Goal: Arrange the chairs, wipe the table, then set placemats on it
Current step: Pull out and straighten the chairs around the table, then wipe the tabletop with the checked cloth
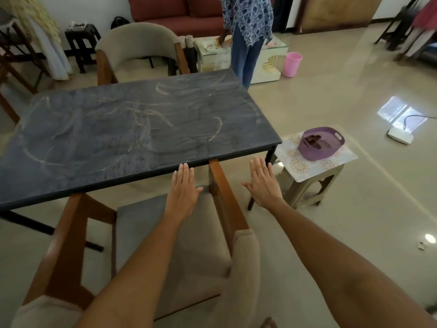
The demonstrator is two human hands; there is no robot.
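Note:
A dark marbled table with pale smear marks fills the middle of the view. A beige cushioned chair with wooden arms stands at its near side, its front tucked under the table's edge. A second matching chair stands at the far side. My left hand is held flat with straight fingers above the near chair's seat, just short of the table's edge. My right hand is spread flat in the air to the right of the chair's wooden arm. Both hands hold nothing. A patterned placemat lies on a stool under a purple basket.
A low beige stool at the table's right corner carries a purple basket. A person stands beyond the table by a white cabinet and pink bin. Dark stools and a red sofa line the back wall.

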